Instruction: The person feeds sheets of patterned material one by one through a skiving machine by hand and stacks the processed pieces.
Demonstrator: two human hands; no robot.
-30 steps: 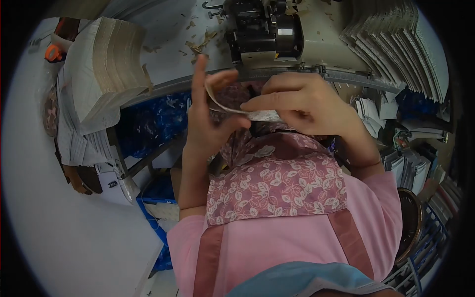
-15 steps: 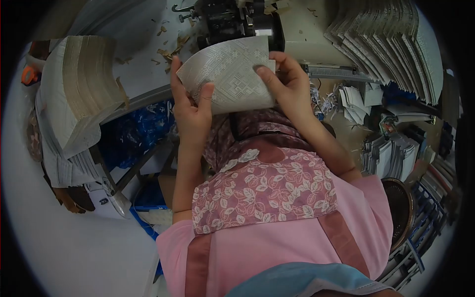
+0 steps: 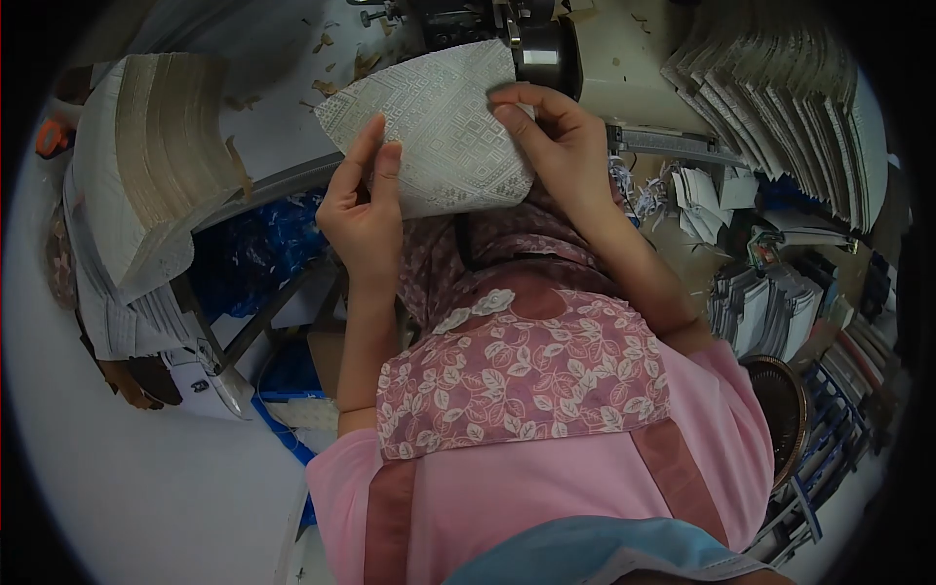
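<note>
A silver-white panel [image 3: 439, 136] with an embossed geometric pattern, curved along its top edge, is held up in front of the dark machine [image 3: 458, 24]. My left hand [image 3: 363, 210] is at its lower left side, thumb and forefinger close together on the edge; the other fingers are curled. With thumb and fingers, my right hand [image 3: 565, 146] pinches the panel near its right edge. What lies behind the panel is hidden.
Curved stacks of similar pieces stand at the left [image 3: 166, 146] and the upper right [image 3: 780, 97]. Brown scraps [image 3: 366, 66] lie by the machine. Beneath the table edge [image 3: 283, 185] is a blue plastic bag [image 3: 258, 258]. A rack [image 3: 829, 419] stands at the lower right.
The panel has moved up and left and turned slightly. My left fingers have shifted from around its left edge to a closer grip. My right fingertips now show on its front face.
</note>
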